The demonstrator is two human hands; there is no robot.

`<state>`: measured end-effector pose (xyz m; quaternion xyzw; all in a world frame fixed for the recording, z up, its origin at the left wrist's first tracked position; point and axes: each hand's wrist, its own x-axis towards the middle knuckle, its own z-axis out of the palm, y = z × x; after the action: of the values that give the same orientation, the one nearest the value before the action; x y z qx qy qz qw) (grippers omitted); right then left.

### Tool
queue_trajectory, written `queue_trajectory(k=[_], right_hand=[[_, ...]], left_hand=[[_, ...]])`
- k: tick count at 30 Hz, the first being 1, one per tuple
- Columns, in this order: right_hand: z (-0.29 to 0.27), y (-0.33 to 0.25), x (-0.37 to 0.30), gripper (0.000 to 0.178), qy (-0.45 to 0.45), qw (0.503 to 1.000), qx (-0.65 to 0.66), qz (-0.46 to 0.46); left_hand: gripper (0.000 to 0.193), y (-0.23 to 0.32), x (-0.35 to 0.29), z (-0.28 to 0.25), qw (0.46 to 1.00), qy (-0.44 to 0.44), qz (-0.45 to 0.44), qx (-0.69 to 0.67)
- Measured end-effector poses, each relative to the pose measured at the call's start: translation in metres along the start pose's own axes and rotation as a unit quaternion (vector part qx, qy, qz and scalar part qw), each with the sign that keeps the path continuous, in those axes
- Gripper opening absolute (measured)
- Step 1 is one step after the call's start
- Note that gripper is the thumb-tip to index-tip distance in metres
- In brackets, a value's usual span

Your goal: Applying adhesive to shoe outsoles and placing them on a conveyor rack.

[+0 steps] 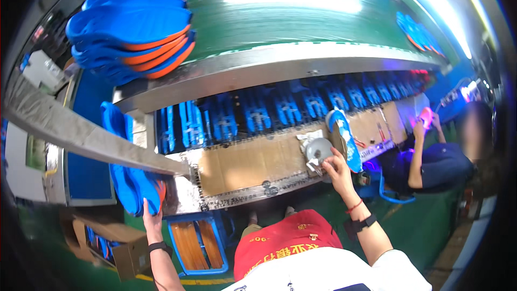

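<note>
At the lower left, my left hand (pixel 152 213) grips the near end of some blue insoles with orange edges (pixel 132 191). These lie at the left end of the bench, beside a slanting metal bar. My right hand (pixel 339 170) is over the bench's near edge, at the right side of a round grey dish (pixel 319 150). Its thumb and forefinger are apart, and I see nothing held between them. Crumpled white material (pixel 313 167) sits by the dish. Just beyond that hand lies a blue and white insole (pixel 350 145), partly behind a brown piece.
Several stacked blue and orange insoles (pixel 129 35) sit on the green conveyor (pixel 269 11). Blue pieces (pixel 258 113) line a lower shelf. The slanting metal bar (pixel 91 129) crosses the left side. A blue-framed stool (pixel 198 245) and cardboard box (pixel 126 250) stand below; a co-worker (pixel 436 164) sits at right.
</note>
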<state>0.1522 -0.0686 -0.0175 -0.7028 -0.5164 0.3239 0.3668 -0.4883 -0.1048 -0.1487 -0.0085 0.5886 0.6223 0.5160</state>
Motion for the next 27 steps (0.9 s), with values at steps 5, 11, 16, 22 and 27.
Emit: queue_trajectory(k=[5, 11, 16, 22, 27], right_hand=[[-0.019, 0.020, 0.012, 0.015, 0.029, 1.000, 0.001, 0.011], [-0.034, 0.020, 0.021, 0.013, 0.035, 0.999, 0.040, 0.014], [-0.049, 0.024, 0.028, 0.012, 0.043, 0.999, 0.017, -0.017], [-0.061, 0.034, 0.038, 0.011, 0.046, 0.998, 0.038, -0.035], [-0.062, 0.039, 0.041, 0.012, 0.028, 0.998, 0.038, -0.045]], left_hand=[[0.044, -0.018, 0.010, 0.007, 0.996, -0.064, -0.039, 0.040], [0.053, -0.058, -0.054, 0.017, 0.993, -0.096, -0.041, -0.054], [0.052, -0.099, -0.159, 0.008, 0.998, -0.053, 0.011, 0.040], [0.052, -0.148, -0.241, 0.036, 0.981, -0.150, -0.093, 0.077], [0.047, -0.197, -0.227, 0.157, 0.956, -0.231, -0.176, 0.047]])
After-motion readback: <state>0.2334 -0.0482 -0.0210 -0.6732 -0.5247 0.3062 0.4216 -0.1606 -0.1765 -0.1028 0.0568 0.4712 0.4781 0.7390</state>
